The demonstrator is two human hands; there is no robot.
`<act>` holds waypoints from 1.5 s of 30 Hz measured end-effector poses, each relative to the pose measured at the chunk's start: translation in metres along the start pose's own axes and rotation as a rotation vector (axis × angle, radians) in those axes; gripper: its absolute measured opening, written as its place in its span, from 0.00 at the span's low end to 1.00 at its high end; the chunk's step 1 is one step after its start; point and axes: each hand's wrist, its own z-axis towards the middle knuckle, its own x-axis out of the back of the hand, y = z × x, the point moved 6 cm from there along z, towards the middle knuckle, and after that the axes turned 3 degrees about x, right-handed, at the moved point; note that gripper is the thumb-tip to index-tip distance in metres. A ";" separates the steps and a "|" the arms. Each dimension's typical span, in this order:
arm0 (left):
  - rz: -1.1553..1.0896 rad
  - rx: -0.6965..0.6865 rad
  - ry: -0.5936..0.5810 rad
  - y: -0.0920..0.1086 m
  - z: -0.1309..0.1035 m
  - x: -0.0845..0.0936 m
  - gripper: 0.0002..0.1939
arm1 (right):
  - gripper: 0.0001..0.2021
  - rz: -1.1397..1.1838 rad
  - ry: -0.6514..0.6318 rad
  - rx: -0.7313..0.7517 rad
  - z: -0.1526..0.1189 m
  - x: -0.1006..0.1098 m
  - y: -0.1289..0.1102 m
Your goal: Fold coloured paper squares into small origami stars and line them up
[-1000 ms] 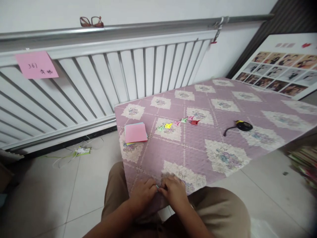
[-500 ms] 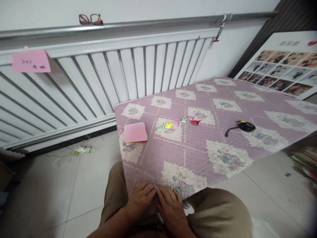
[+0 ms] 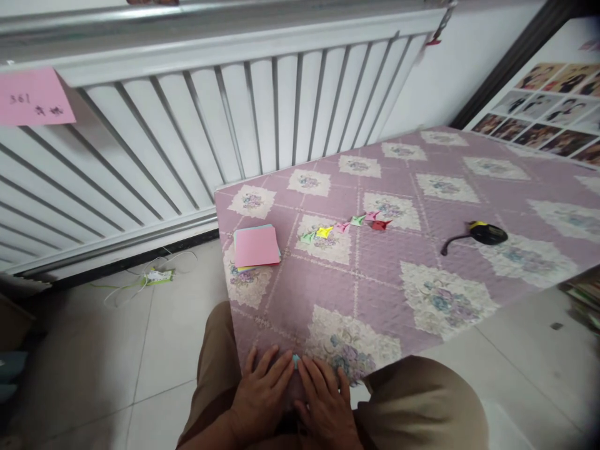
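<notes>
Head view: counter (image 3: 323, 287) under mauve cloth, pale floral diamonds; white radiator (image 3: 262, 119) along its far side, tiled floor (image 3: 164, 356) below, photo board (image 3: 548, 106) at far right. Small light-blue paper piece (image 3: 295, 360) at the near edge, pinched between fingertips of left hand (image 3: 260, 390) and right hand (image 3: 325, 397); both palms down, fingers extended. Piece mostly covered, exact shape unclear. Farther back: pink-topped paper stack (image 3: 257, 246), left; row of six folded paper pieces (image 3: 324, 232), green, yellow, pink, red; black corded object (image 3: 487, 234), right.
</notes>
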 end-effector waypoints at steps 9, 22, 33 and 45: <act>-0.047 0.012 -0.022 -0.001 -0.009 0.001 0.21 | 0.30 -0.022 -0.035 -0.014 -0.001 0.005 -0.007; -0.189 0.062 0.037 -0.005 -0.016 0.004 0.17 | 0.20 0.177 -0.096 -0.190 0.009 0.011 0.007; -0.518 0.407 -0.008 -0.023 0.000 0.002 0.07 | 0.08 0.406 -0.100 -0.348 0.035 0.024 0.012; -0.401 0.364 -0.356 -0.014 0.030 0.000 0.06 | 0.06 0.343 -0.184 -0.251 0.048 0.023 0.010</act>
